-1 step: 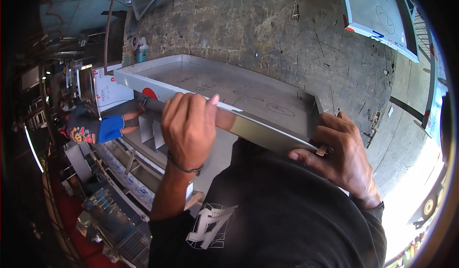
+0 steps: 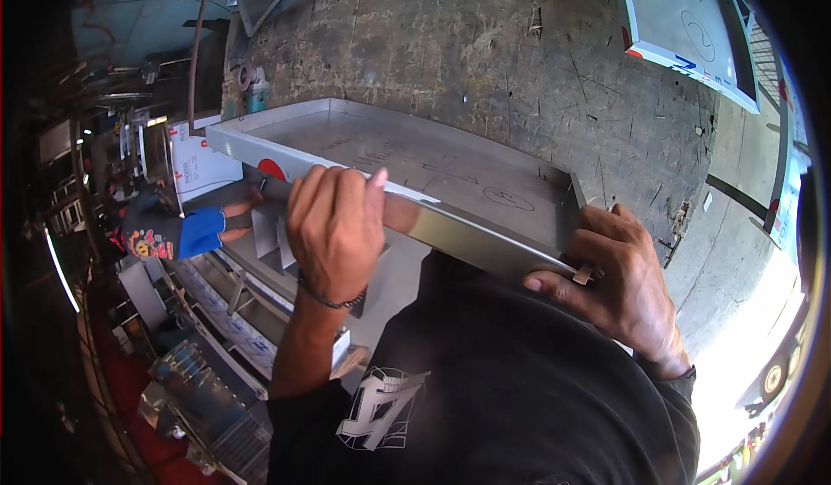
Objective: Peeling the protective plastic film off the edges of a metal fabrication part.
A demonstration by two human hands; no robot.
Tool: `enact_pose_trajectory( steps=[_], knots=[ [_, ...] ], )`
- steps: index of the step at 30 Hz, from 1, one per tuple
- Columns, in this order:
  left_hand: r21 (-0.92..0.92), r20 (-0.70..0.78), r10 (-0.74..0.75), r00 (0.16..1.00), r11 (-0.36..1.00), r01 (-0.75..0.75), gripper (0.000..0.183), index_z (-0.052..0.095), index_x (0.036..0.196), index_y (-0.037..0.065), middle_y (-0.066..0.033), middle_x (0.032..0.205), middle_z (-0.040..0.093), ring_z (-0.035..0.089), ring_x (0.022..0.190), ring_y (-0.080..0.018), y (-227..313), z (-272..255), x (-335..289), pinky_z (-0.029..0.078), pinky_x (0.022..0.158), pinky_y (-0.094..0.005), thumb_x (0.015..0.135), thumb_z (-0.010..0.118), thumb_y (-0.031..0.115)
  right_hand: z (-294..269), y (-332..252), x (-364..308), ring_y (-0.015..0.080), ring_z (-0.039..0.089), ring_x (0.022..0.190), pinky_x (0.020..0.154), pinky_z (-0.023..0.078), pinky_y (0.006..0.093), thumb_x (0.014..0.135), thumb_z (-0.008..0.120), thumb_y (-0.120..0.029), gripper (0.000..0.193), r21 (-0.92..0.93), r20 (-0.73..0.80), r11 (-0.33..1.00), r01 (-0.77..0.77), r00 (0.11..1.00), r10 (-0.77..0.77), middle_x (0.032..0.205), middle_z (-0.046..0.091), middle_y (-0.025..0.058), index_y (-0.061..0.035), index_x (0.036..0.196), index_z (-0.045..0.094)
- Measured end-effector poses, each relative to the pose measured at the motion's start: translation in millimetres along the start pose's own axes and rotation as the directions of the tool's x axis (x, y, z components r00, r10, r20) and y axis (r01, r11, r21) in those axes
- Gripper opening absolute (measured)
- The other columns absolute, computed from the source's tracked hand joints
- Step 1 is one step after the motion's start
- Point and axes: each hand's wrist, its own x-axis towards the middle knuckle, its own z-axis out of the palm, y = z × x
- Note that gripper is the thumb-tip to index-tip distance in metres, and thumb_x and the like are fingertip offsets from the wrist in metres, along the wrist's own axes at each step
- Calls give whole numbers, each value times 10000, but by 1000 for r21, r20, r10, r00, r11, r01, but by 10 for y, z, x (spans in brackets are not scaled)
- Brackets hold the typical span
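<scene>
A shallow metal tray-like panel with raised edges lies in front of me, pen marks on its inner face. Its near wall carries pale protective film at the left, while the right stretch is bare shiny metal. My left hand is closed over the near wall, thumb up along the rim. Whether it also pinches the film I cannot tell. At the near right corner, my right hand grips the panel, fingers bent over the end wall and thumb against the near wall. A small brownish piece shows by its fingers, its kind unclear.
Under the panel is a worn, scratched work surface. Another film-edged panel lies at the far right. A tape roll and a small tub stand far left. Beyond, a person in blue shorts bends over near metal parts.
My left hand has shifted slightly left along the near wall. My right hand and the panel stay where they were.
</scene>
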Motion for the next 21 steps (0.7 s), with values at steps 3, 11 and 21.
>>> enact_pose_trajectory(
  steps=[3, 11, 21],
  knots=[
    [133, -17, -52, 998, 990, 54, 250, 557, 813, 14, -157, 769, 580, 591, 732, -380, -389, -47, -26, 437, 663, -480, 943, 760, 80, 43, 18, 5, 246, 498, 635, 689, 380, 408, 863, 876, -411, 474, 2, -18, 1000, 16, 1000, -16, 693, 468, 59, -58, 685, 613],
    [-583, 117, -542, 832, 641, 499, 189, 578, 896, -11, -86, 826, 656, 549, 672, -76, -901, -551, -81, 488, 647, -262, 1062, 649, 48, -3, -15, 57, 239, 486, 630, 675, 373, 412, 844, 891, -404, 478, 5, -26, 1000, -8, 1000, 9, 693, 466, 55, -59, 670, 610],
    [-687, 516, 531, 672, 725, -45, 175, 672, 1075, -16, -119, 871, 653, 640, 736, -239, -356, -330, 853, 488, 662, -359, 912, 736, -12, 105, -26, -30, 223, 484, 629, 648, 370, 396, 807, 909, -420, 487, -18, -29, 999, 39, 999, -40, 687, 462, 46, -64, 661, 609]
  ],
)
